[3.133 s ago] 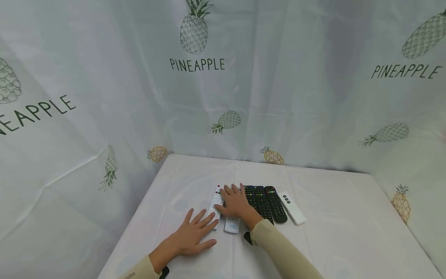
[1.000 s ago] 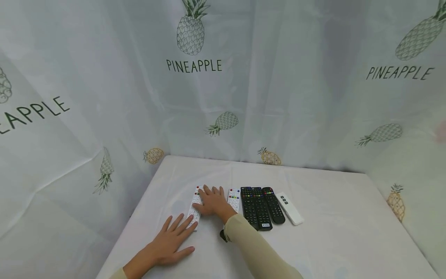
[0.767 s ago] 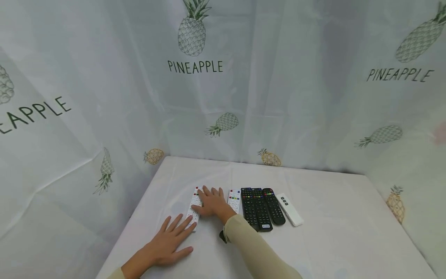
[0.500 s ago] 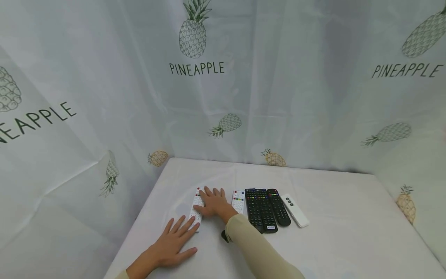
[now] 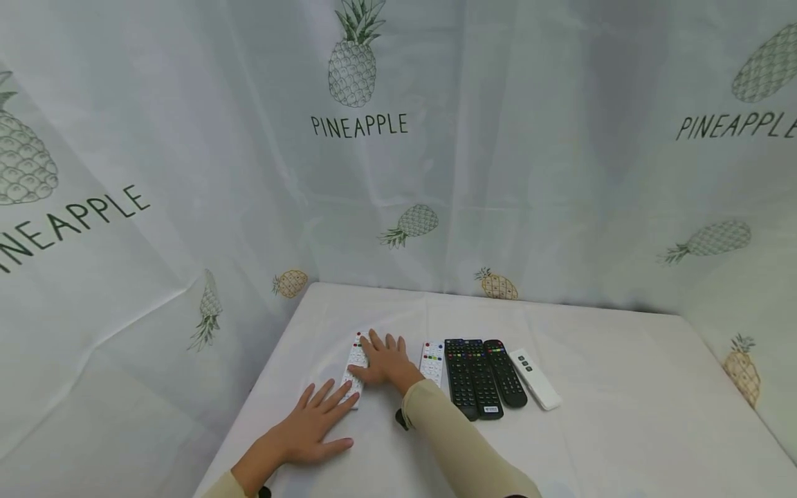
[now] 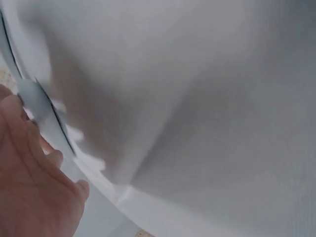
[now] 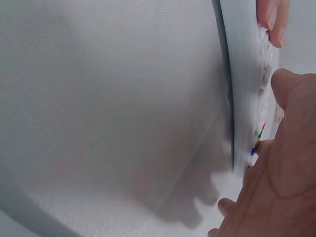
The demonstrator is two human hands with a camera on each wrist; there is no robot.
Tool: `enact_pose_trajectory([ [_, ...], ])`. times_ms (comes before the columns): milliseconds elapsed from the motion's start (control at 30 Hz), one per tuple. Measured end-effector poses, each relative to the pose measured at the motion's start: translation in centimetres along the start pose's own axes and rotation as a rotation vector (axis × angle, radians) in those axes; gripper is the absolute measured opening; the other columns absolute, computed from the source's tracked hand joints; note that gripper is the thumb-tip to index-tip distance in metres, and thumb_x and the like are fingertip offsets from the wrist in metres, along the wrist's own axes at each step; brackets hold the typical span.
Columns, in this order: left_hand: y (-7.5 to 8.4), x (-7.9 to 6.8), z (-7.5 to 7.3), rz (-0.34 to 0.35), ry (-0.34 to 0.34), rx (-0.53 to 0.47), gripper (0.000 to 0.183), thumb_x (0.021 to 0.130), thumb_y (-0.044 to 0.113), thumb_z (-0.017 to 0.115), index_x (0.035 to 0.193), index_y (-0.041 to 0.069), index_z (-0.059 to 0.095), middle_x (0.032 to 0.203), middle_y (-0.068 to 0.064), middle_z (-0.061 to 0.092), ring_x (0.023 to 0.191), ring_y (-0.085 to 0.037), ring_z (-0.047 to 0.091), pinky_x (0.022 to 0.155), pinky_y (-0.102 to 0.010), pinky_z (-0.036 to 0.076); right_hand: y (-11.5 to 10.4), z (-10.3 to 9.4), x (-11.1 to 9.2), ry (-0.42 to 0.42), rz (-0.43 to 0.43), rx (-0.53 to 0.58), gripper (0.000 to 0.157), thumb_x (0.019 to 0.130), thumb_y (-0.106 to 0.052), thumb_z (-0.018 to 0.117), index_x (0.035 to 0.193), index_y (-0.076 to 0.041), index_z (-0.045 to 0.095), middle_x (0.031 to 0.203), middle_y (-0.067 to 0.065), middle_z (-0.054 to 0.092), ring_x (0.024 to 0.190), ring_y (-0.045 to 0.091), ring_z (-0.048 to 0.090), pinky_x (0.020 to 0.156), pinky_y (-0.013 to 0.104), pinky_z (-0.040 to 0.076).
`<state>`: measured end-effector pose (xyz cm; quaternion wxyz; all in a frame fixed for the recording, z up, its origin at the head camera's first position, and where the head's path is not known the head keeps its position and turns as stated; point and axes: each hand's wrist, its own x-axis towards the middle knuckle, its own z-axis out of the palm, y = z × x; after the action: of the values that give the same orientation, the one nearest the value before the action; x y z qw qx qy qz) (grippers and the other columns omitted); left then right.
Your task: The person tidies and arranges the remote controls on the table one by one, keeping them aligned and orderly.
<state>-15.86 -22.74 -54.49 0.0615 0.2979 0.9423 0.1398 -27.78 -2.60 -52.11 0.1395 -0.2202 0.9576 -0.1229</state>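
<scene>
A white remote control (image 5: 356, 360) with many buttons lies on the left part of the table, slightly slanted. My right hand (image 5: 385, 363) rests on its upper half with fingers spread. My left hand (image 5: 305, 430) is spread flat, its fingertips on the remote's lower end and its thumb over the cloth. In the right wrist view the remote (image 7: 242, 89) shows its side edge, with my right hand (image 7: 289, 168) beside it and fingertips of the left at the top. The left wrist view has my left hand (image 6: 37, 182) at the remote's rounded end (image 6: 35, 101).
To the right, a second white remote (image 5: 432, 358) is partly hidden by my right sleeve. Beside it lie black remotes (image 5: 461, 380), (image 5: 483, 377), (image 5: 506, 373) and a slim white remote (image 5: 534, 379). White cloth covers the table (image 5: 623, 387); a pineapple-print curtain (image 5: 529, 138) surrounds it.
Since the oldest frame, both hands and the white remote have shifted left, away from the other remotes. Over the last second they have stayed nearly still while the head view shifts slightly.
</scene>
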Motion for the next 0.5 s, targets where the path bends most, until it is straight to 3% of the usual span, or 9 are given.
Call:
enact_pose_trajectory([
  [167, -0.6, 0.5, -0.2, 0.004, -0.037, 0.003, 0.073, 0.096, 0.062, 0.045, 0.156, 0.023, 0.031, 0.164, -0.006, 0.024, 0.150, -0.044, 0.017, 0.112, -0.072, 0.010, 0.5, 0.3, 0.3, 0.000, 0.016, 0.023, 0.080, 0.095, -0.070, 0.036, 0.159, -0.024, 0.022, 0.167, 0.003, 0.015, 0.151, 0.040, 0.018, 0.120, 0.060, 0.009],
  [500, -1.5, 0.2, 0.3, 0.012, 0.043, 0.016, 0.074, 0.094, 0.062, 0.050, 0.156, 0.025, 0.033, 0.164, -0.005, 0.027, 0.150, -0.043, 0.020, 0.111, -0.070, 0.009, -0.1, 0.8, 1.2, -0.022, 0.038, 0.015, 0.081, 0.094, -0.072, 0.034, 0.160, -0.028, 0.017, 0.168, -0.001, 0.009, 0.153, 0.036, 0.015, 0.121, 0.057, 0.007],
])
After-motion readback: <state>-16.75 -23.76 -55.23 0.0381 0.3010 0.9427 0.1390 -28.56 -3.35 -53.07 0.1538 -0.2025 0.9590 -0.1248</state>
